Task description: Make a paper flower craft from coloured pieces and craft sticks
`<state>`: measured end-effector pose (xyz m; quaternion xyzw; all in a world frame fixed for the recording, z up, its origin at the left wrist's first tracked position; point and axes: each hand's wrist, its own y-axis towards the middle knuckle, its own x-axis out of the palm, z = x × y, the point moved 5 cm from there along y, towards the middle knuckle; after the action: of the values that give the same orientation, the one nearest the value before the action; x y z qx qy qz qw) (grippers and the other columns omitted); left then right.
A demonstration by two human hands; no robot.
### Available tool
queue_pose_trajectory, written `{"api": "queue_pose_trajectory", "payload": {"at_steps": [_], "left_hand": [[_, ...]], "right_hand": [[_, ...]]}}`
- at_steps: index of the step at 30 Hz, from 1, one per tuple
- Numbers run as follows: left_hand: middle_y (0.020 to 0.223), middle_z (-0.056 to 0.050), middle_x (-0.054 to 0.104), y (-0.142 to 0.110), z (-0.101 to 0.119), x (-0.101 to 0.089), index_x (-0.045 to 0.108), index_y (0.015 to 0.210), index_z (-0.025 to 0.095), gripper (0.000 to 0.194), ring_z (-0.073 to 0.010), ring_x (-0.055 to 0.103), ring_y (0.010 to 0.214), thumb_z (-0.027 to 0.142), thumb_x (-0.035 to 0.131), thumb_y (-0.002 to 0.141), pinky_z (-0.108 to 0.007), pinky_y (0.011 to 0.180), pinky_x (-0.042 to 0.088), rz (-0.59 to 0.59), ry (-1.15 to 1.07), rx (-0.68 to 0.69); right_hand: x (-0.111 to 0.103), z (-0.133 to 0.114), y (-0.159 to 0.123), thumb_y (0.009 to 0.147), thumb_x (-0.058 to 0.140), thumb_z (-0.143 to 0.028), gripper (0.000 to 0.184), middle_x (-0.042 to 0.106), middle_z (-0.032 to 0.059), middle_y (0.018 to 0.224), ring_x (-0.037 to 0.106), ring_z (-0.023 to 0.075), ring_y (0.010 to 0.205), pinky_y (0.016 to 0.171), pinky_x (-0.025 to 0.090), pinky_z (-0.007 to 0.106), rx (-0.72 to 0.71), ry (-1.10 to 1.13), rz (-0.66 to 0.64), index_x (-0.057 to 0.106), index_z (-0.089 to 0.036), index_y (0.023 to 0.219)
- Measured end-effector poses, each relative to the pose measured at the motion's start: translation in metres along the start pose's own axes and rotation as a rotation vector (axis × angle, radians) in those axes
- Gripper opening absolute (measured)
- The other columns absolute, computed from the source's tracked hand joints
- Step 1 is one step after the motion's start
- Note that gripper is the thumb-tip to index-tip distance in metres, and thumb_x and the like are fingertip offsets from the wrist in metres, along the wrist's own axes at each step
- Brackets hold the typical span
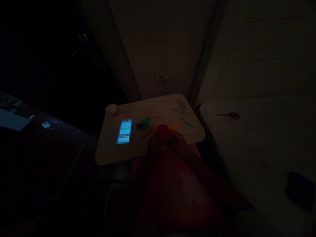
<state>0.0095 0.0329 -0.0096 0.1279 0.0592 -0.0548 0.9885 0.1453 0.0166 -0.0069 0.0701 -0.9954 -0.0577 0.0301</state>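
In dim light, both hands meet at the near edge of a small light wooden table (pixel 106 154). Between them sits a rounded red lump (pixel 163 130) that looks like modelling clay. My left hand (pixel 153 142) is closed against its left side, with the fingers mostly lost in shadow. From the right, my right hand (pixel 177 140) curls its fingers around the lump's lower side. Behind that hand lies a flat yellow-orange piece (pixel 174 126). Left of the lump are an orange-red strip (pixel 148 131), green pieces (pixel 146 123) and a small dark purple ball (pixel 139 125).
A lit phone (pixel 125 131) lies on the table's left part, near a pale-lidded tub (pixel 113 110). Several thin bluish sticks (pixel 181 106) and a teal strip (pixel 187 122) lie at right. Scissors (pixel 229 115) rest on a pale surface beyond. A socket (pixel 163 76) holds a plug.
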Motion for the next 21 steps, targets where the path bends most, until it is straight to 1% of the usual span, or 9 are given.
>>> {"api": "queue_pose_trajectory", "payload": {"at_steps": [4, 6, 8, 11, 15, 19, 21], "left_hand": [[0.076, -0.004, 0.066, -0.003, -0.006, -0.002, 0.07, 0.08, 0.017, 0.042, -0.0184, 0.057, 0.073, 0.057, 0.061, 0.091, -0.03, 0.07, 0.049, -0.011, 0.054, -0.02], [0.074, -0.004, 0.064, -0.004, -0.006, -0.003, 0.068, 0.076, 0.017, 0.042, -0.018, 0.056, 0.072, 0.056, 0.063, 0.089, -0.03, 0.068, 0.047, -0.014, 0.056, -0.046], [0.074, -0.004, 0.064, -0.005, -0.004, -0.002, 0.068, 0.075, 0.017, 0.041, -0.0182, 0.056, 0.073, 0.056, 0.065, 0.088, -0.03, 0.067, 0.047, -0.043, 0.039, -0.064], [0.068, -0.003, 0.061, -0.006, -0.002, -0.002, 0.065, 0.071, 0.018, 0.042, -0.0172, 0.054, 0.068, 0.057, 0.065, 0.087, -0.03, 0.063, 0.045, -0.045, 0.023, -0.077], [0.059, -0.001, 0.052, -0.006, -0.001, -0.002, 0.06, 0.062, 0.018, 0.05, -0.0144, 0.046, 0.059, 0.063, 0.063, 0.086, -0.028, 0.054, 0.038, -0.018, 0.034, -0.081], [0.053, 0.0, 0.045, -0.003, 0.003, 0.001, 0.053, 0.055, 0.018, 0.059, -0.0116, 0.039, 0.053, 0.067, 0.057, 0.089, -0.027, 0.05, 0.031, -0.106, 0.044, -0.026], [0.051, 0.001, 0.044, -0.002, 0.005, 0.001, 0.051, 0.054, 0.018, 0.061, -0.0113, 0.037, 0.052, 0.068, 0.055, 0.09, -0.027, 0.049, 0.029, -0.119, 0.047, 0.003]], "right_hand": [[-0.002, -0.004, 0.001, 0.088, 0.062, -0.065, 0.046, 0.049, -0.0013, 0.07, 0.042, 0.0132, 0.064, 0.057, 0.035, 0.026, -0.043, -0.043, 0.015, 0.057, -0.02, 0.078], [-0.002, -0.006, 0.002, 0.086, 0.064, -0.065, 0.046, 0.053, 0.0002, 0.074, 0.045, 0.0138, 0.067, 0.061, 0.037, 0.026, -0.052, -0.042, 0.002, 0.059, -0.02, 0.078], [-0.002, -0.007, 0.002, 0.084, 0.065, -0.067, 0.048, 0.055, 0.0014, 0.076, 0.046, 0.0145, 0.069, 0.061, 0.039, 0.026, -0.038, -0.017, -0.025, 0.061, -0.02, 0.08], [-0.001, -0.007, 0.002, 0.082, 0.065, -0.071, 0.051, 0.057, 0.0017, 0.074, 0.046, 0.0143, 0.065, 0.057, 0.039, 0.026, -0.016, 0.029, -0.048, 0.064, -0.019, 0.082], [0.001, -0.006, 0.001, 0.082, 0.068, -0.068, 0.049, 0.058, 0.0015, 0.069, 0.046, 0.014, 0.061, 0.054, 0.037, 0.026, -0.008, 0.044, -0.05, 0.067, -0.019, 0.078], [0.002, -0.005, -0.001, 0.082, 0.065, -0.069, 0.051, 0.055, 0.0008, 0.063, 0.042, 0.0128, 0.056, 0.051, 0.033, 0.025, 0.0, 0.051, -0.035, 0.065, -0.019, 0.07], [0.002, -0.005, -0.002, 0.083, 0.064, -0.07, 0.054, 0.051, -0.0003, 0.059, 0.039, 0.0122, 0.054, 0.05, 0.031, 0.026, -0.005, 0.035, -0.024, 0.062, -0.02, 0.066]]}}
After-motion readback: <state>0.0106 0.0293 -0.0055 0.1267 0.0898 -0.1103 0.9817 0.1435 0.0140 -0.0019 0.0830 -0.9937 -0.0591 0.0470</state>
